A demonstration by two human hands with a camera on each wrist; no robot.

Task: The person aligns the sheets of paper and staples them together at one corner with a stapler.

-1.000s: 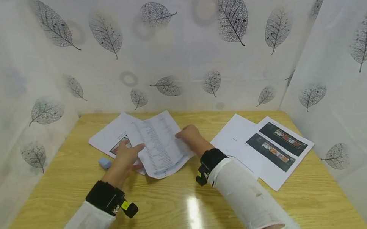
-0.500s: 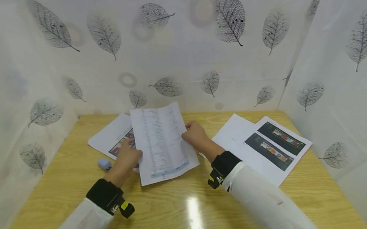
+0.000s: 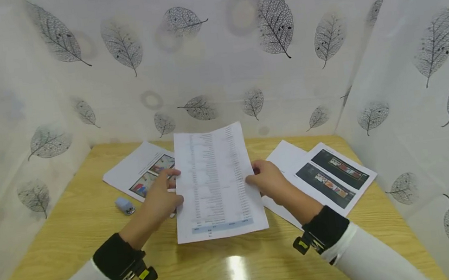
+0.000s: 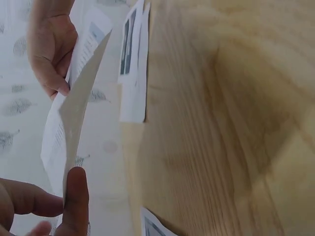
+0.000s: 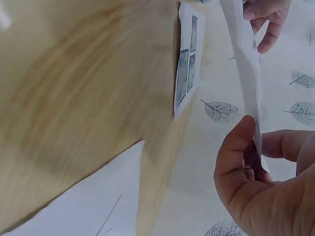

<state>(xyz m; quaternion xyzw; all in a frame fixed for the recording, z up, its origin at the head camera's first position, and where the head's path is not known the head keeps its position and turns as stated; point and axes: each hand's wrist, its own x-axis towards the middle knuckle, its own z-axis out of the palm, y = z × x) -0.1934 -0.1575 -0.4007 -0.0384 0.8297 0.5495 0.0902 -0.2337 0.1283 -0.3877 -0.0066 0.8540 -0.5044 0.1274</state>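
The head view looks forward, down; both wrist views — close, turned sideways — share the held white rectangular paper sheet [image 3: 215, 183].

Small blue object [image 3: 125, 205] on wooden table [image 3: 191, 279]; leaf-print curtain [image 3: 215, 61] behind.

Over the last second I have brought the printed sheet [image 3: 215, 183] right and nearer; its slant has straightened and its curled near edge has flattened. My right hand [image 3: 271, 178] has travelled right and nearer with it, and my left hand [image 3: 157, 197] has shifted slightly the same way. More of the left papers' [image 3: 127, 168] pictures now shows.
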